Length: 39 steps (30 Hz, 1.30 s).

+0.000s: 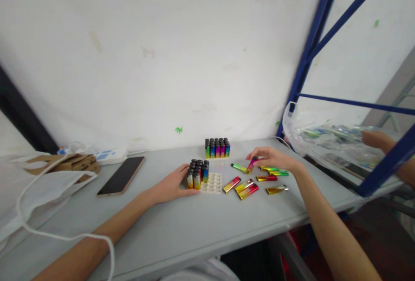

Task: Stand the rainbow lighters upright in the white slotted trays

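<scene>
My left hand (173,184) grips the left side of a white tray (213,183) with round holes, thumb along its front. Upright lighters (196,173) with black tops fill the tray's left part; the holes on the right show bare. My right hand (270,158) pinches a pink-and-gold lighter (251,167), tilted just above the table. Close to that hand lie a green lighter (239,167), more green ones (275,171) and a red one (266,178). Loose lighters (247,189) in red and gold lie nearer me, with a gold one (276,189) to the right.
A full block of upright lighters (217,148) stands by the wall. At left are a phone (122,176), a brown paper bag (78,164) and a white cable (65,237). Blue shelf posts (300,73) rise at right, where another person's hand (378,139) shows beside plastic bags (340,136).
</scene>
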{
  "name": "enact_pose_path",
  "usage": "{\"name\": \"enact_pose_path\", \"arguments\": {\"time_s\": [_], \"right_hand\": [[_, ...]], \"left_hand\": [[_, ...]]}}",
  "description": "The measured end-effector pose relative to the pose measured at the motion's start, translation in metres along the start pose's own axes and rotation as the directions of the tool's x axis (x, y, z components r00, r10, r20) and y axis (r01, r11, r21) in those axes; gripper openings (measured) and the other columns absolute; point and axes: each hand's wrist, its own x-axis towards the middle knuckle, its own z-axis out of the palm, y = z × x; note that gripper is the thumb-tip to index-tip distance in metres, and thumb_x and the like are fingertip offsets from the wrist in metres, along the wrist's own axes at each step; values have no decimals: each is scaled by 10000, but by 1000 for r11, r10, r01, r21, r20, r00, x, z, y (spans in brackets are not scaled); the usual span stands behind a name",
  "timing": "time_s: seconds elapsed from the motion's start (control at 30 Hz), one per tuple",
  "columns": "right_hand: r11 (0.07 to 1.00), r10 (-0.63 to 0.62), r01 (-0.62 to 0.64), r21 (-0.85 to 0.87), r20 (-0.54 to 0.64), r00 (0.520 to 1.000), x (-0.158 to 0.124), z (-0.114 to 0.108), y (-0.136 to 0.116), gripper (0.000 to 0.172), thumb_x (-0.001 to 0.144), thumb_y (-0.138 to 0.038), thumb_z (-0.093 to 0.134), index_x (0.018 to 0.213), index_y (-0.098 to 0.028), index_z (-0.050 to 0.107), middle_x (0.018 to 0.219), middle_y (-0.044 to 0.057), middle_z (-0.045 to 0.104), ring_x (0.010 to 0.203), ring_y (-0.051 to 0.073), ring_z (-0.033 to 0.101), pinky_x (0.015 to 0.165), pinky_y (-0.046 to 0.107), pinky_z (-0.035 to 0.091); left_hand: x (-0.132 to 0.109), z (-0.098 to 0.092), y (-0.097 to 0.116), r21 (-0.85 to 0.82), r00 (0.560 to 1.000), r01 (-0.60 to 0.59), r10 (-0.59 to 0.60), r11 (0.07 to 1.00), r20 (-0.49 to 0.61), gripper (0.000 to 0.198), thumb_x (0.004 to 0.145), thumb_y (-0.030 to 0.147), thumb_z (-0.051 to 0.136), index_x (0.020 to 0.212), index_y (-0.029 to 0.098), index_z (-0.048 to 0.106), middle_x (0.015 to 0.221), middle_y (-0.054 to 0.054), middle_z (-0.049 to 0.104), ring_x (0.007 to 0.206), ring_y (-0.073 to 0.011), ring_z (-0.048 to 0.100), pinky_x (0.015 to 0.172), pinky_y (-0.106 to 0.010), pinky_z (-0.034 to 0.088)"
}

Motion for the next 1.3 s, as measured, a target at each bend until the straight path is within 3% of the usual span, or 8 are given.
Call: {"name": "enact_pose_path", "arguments": {"time_s": [0.13,0.23,0.4,0.5,0.57,0.73,0.93,1.3], "right_hand": [[933,-100,135,333,-121,988,17,36,-26,473,834,-589,904,1059,-217,717,1060,96,819,944,240,766,906,410,587],[871,-164,178,457,-70,984,39,67,-46,491,881,-590,878,1148,-239,661,862,22,758,786,202,728,746,345,563],[870,-188,165,465,5,982,77,110,-70,487,960,-681,749,1143,-267,568,708,-71,596,513,102,454,519,242,368],[908,-92,115,403,-75,993,90,131,-69,549,913,-770,724,1064,-275,540,634,-117,394,485,95,286,465,226,248],[947,-71,117,298,-162,984,93,140,-65,558,927,-802,657,941,-257,541,635,-97,364,510,106,287,470,242,244],[993,-115,116,-19,-350,930,86,148,-57,587,975,-715,549,651,-244,420,611,-38,386,601,135,373,567,292,284],[985,-126,76,-157,-337,933,85,149,-59,374,871,-464,541,606,-244,396,591,-39,378,607,132,368,580,293,249],[975,-151,81,-207,-349,925,88,149,-58,485,921,-624,524,641,-245,412,614,-36,385,636,141,369,605,299,245]], "left_hand": [[0,1,2,-23,1000,0,0,1000,-11,889,828,708,863,1526,212,624,1546,-173,635,1425,-428,615,1277,-560,466],[0,1,5,-24,1000,9,-9,1000,-4,915,816,732,858,1522,199,623,1563,-180,619,1446,-438,594,1285,-562,453],[0,3,5,-18,1000,-21,21,1000,-10,889,838,727,851,1518,202,619,1526,-167,640,1426,-415,606,1273,-536,462],[0,4,4,-16,999,-44,43,999,-18,874,853,710,853,1529,215,608,1513,-154,648,1418,-397,610,1270,-521,462],[1,4,4,-26,999,-47,47,999,-15,868,865,703,846,1541,218,596,1525,-151,639,1430,-390,601,1279,-515,450],[1,3,5,-30,1000,-26,26,999,8,897,856,710,845,1549,205,581,1560,-168,607,1467,-401,571,1310,-539,408],[1,2,6,-30,1000,-29,29,999,-10,899,836,722,857,1533,214,601,1530,-167,634,1424,-402,607,1287,-535,441],[1,1,9,-15,1000,-23,23,1000,18,891,870,718,820,1554,203,577,1557,-178,603,1465,-402,575,1312,-532,409]]}}
